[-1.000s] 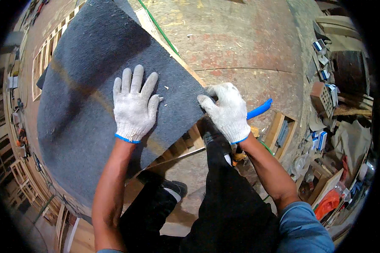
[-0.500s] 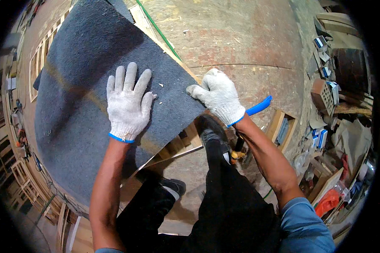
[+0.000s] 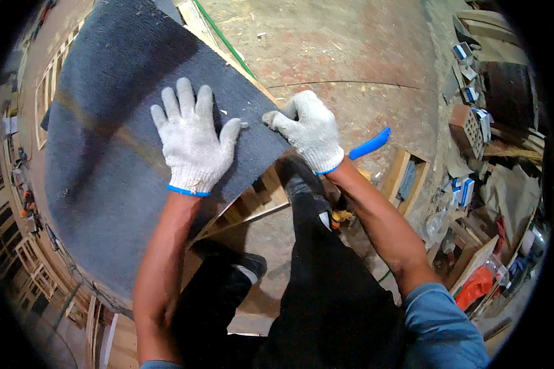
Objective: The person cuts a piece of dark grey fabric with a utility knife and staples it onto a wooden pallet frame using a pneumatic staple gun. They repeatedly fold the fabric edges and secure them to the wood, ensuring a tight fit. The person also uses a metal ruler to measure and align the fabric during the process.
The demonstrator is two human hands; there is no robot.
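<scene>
A dark grey carpet-like sheet (image 3: 104, 184) with a faded brownish stripe lies over a wooden frame (image 3: 255, 200), whose slats show beneath its near right edge. My left hand (image 3: 194, 141), in a white knit glove with a blue cuff, lies flat on the sheet, fingers spread. At the sheet's right corner is my right hand (image 3: 308, 130), gloved alike. Its thumb rests on top of the sheet and its other fingers curl at the edge, partly hidden. A few pale chips lie on the sheet between the hands.
Beside my right wrist is a blue curved handle (image 3: 370, 144). A small wooden box (image 3: 406, 179) stands beyond my forearm. A green hose (image 3: 223, 38) runs along the frame's far side. Bricks, small boxes and scraps crowd the right; wooden frames (image 3: 37, 264) line the left.
My left hand has slid slightly right over the sheet, its thumb now stretched farther out. My right hand stays at the sheet's corner. The whole view has shifted slightly.
</scene>
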